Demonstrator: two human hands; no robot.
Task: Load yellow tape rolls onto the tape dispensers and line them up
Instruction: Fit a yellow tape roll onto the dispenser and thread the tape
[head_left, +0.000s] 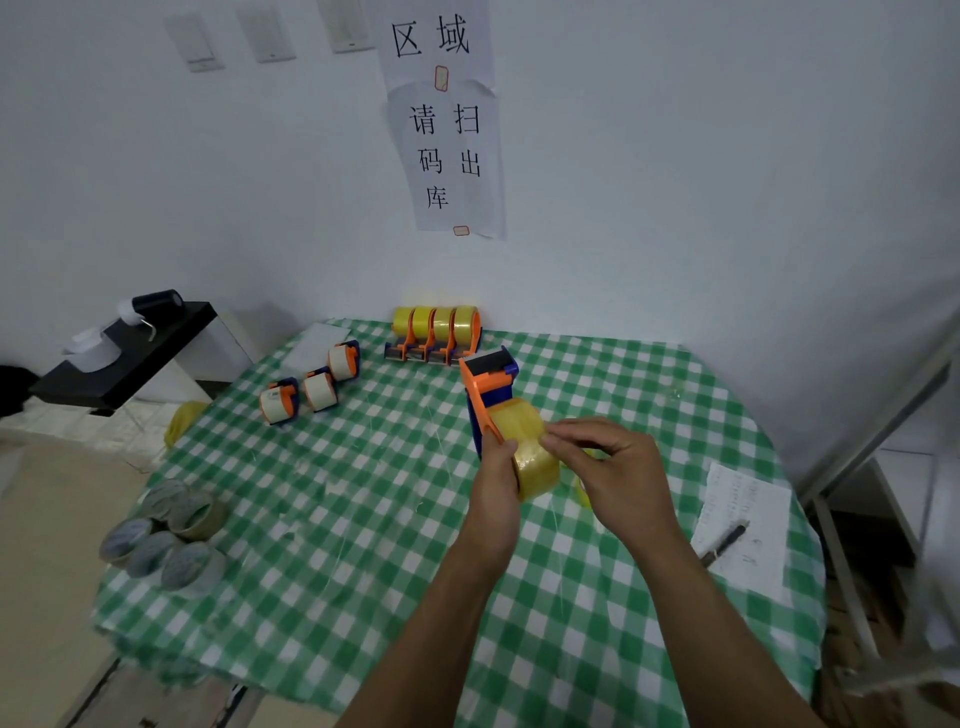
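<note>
A: Where is the yellow tape roll (535, 462) right now?

B: Above the worktop (363, 519), in front of the loaded row of four dispensers (434, 335) by the wall. It sits on an orange-and-blue dispenser (485, 387). The left hand (493, 483) has its fingers closed around the dispenser's lower body and the roll's side. The right hand (608, 462) pinches at the roll's outer face, fingertips together, probably hunting the loose tape end.

A: How will it handle?

B: I'd judge the roll light and stiff on its core, with a slick film surface and a sticky free end. Best held by the flat sides or through the core. The dispenser is rigid plastic; keep clear of the cutter end.

A: Anything else relative to that row?

B: Left of it, three dispensers with whitish rolls (311, 389). Nearer the viewer and further left, a cluster of greyish rolls (166, 535). Far right, a sheet of paper (743, 525) with a pen (724, 543); its writing is too small to read.

A: Readable writing?

B: Wall signs (447, 119) above the row read 区域 and 请扫码出库.
</note>
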